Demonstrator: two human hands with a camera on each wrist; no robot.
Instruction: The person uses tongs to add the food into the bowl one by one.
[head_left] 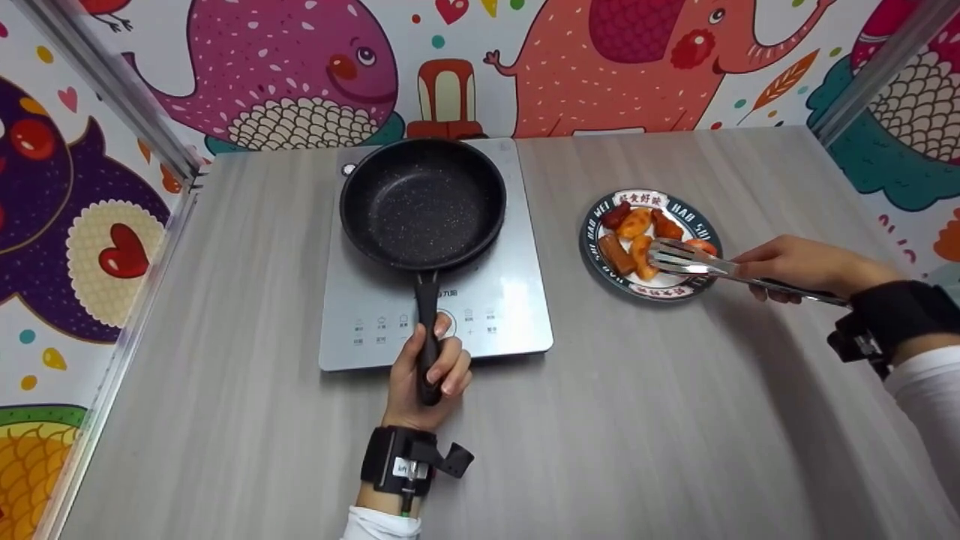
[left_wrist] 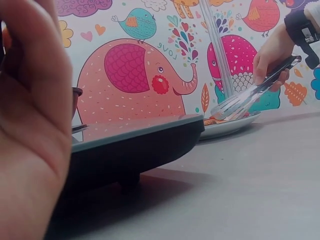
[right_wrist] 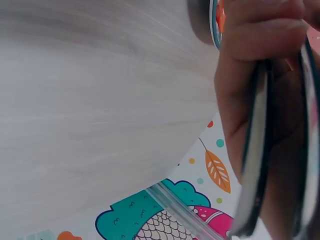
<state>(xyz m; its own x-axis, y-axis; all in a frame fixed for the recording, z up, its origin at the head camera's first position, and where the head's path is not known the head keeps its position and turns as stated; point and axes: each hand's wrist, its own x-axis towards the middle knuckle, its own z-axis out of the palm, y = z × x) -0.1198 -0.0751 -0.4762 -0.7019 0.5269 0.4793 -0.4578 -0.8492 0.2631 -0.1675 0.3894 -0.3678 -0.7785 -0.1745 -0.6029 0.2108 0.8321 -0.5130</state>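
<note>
Metal tongs (head_left: 703, 264) gripped by right fingers (head_left: 756, 259), pan handle (head_left: 427, 300) by left fingers (head_left: 448, 363); plate (head_left: 590, 247) reads "HAO WEI".

Your pan (head_left: 421, 210) is black with pale specks, your tongs (head_left: 703, 265) shiny silver, your sleeves (head_left: 930, 397) white. You face a silver cooker (head_left: 514, 300), a dark-rimmed, white-lettered plate (head_left: 590, 244), orange and reddish food (head_left: 642, 251), a streaky grey table (head_left: 637, 420) and multicoloured cartoon-animal walls (head_left: 570, 90).

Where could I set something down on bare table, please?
Bare table lies between the left wall and cooktop, and on the plate's near side. The cooktop is crowded by the frying pan and left hand, the plate by food, tongs and right hand.
</note>
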